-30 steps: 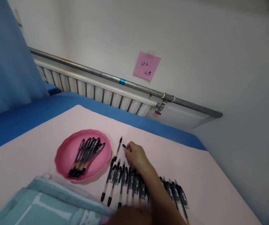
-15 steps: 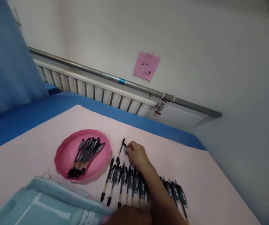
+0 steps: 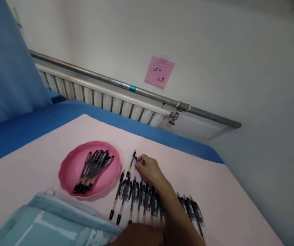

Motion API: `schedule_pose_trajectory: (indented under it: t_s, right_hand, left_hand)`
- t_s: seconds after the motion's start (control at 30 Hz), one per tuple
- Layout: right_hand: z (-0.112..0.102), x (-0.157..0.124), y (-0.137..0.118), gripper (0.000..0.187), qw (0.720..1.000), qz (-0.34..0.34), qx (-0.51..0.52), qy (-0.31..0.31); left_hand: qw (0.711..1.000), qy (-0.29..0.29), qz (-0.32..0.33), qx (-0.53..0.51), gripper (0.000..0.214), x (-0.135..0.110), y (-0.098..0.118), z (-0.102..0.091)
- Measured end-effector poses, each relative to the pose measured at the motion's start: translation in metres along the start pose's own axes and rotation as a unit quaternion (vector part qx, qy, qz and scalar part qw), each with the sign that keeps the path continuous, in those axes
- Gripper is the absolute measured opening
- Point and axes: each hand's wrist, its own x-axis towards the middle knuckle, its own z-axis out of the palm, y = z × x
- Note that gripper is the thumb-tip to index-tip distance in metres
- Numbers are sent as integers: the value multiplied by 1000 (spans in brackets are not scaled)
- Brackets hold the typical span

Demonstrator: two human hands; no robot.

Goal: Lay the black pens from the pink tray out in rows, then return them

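cap (image 3: 135, 163) pokes from the right hand (image 3: 148, 168), just beside an uncapped pen (image 3: 131, 163).

Right hand (image 3: 148, 168), inboard at 6 o'clock: bare, rounded knuckles, slim wrist. Right forearm (image 3: 180, 218) also bare, widens toward 5 o'clock. Left arm (image 3: 138, 235), 6 o'clock edge: bare, rounded, blurred. Teal cloth (image 3: 59, 218) at 7-8 o'clock, white stripes; can't tell if worn.

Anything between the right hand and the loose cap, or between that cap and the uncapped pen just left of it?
Nothing visible either way. The right hand has its fingers on the cap. The pen lies close beside the cap; the row of pens is below them in view.
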Motion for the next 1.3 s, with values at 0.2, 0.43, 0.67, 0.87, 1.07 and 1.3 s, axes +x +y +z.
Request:
schedule_pose_trajectory:
  t_s: [0.2,0.43,0.67,0.87,1.07,1.3]
  right_hand:
    - [-5,-4,-4,21,1000,-18,3,-23]
    - [-3,-4,-4,20,999,-45,-3,-26]
    - [-1,-3,-3,17,998,-63,-5,-16]
    - [3,-2,1,19,999,-52,10,-6]
    - [2,0,1,18,999,-49,2,7]
    - [-3,0,3,19,998,-49,1,27]
  left_hand:
    - [998,-41,-26,40,28,-2,19,-16]
    - [997,-53,-35,33,30,-7,23,-21]
    - [999,-43,-10,-11,27,-12,25,-30]
    - [999,-31,-8,-17,26,-21,28,-38]
    - [999,-18,-11,-25,25,-22,28,-39]
    - [979,180,-1,-95,17,-37,16,-57]
